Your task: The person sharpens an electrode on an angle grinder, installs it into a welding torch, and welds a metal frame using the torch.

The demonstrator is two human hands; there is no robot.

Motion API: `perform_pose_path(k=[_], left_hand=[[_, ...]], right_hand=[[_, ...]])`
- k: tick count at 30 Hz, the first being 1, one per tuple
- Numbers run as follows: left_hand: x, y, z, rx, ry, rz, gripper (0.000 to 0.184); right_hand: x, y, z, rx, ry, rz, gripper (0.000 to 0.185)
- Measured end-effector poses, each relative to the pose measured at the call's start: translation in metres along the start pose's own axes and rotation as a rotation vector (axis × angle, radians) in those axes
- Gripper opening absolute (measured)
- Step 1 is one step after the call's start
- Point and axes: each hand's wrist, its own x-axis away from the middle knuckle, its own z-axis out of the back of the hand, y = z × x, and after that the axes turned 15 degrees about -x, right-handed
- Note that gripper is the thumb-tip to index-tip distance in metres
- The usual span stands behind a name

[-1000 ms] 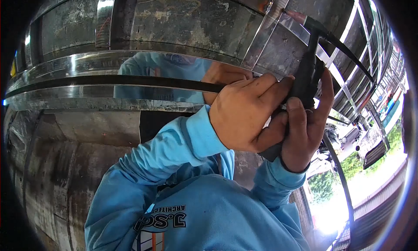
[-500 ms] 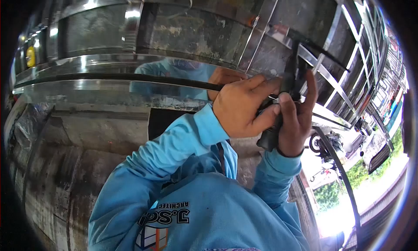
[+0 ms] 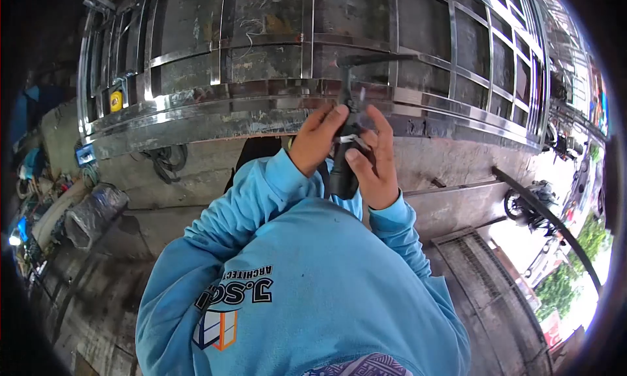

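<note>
A black tool that looks like a TIG welding torch [image 3: 345, 173] is upright in front of my chest, its T-shaped head and long thin cap pointing away over the metal frame. My left hand [image 3: 316, 140] pinches the torch's neck from the left, thumb uppermost. On the other side my right hand [image 3: 377, 164] grips the handle, its thumb pressed on it and the index finger raised. A pale band wraps the handle between both hands. Beyond the torch lies a shiny metal frame [image 3: 261, 92] of welded square tubes.
A yellow tape measure [image 3: 116, 101] sits at the frame's left end. Dark coiled cable [image 3: 168, 162] hangs below the table edge. A clear plastic-wrapped bundle [image 3: 96, 213] lies at the left. A motorcycle [image 3: 532, 203] stands outside at the right, past a mesh panel [image 3: 486, 278].
Both hands have brought the torch left and nearer my chest, away from the frame's near tube. My left hand has shifted its hold. The view has drawn back, showing more of the frame.
</note>
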Motion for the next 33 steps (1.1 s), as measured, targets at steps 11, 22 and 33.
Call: perform_pose_path(k=[11,22,33], left_hand=[[0.046,0.003,0.0,-0.239,0.159,0.048,0.037],[0.074,0.014,0.02,-0.412,0.08,0.007,0.043],[0.111,-0.02,0.101,-0.836,0.377,-0.237,0.055]], right_hand=[[0.036,0.018,0.004,0.107,-0.142,0.066,0.054],[0.06,0.043,0.009,-0.036,-0.02,-0.009,0.027],[0.072,0.049,-0.093,1.104,-0.451,0.519,0.019]])
